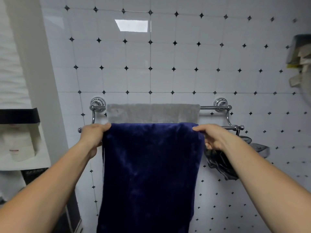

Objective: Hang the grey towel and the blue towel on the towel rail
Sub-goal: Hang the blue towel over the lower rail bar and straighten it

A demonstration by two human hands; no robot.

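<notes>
A chrome double towel rail is fixed to the tiled wall. The grey towel hangs over its rear bar. The dark blue towel is draped over the front bar and hangs down long in front. My left hand pinches the blue towel's upper left edge at the front bar. My right hand grips its upper right edge. The front bar is mostly hidden under the blue towel and my hands; only its ends show.
A dark crumpled cloth hangs below the rail's right end, beside a glass dish. A white shelf unit with a black box and paper rolls stands at the left. Something cluttered hangs at the upper right.
</notes>
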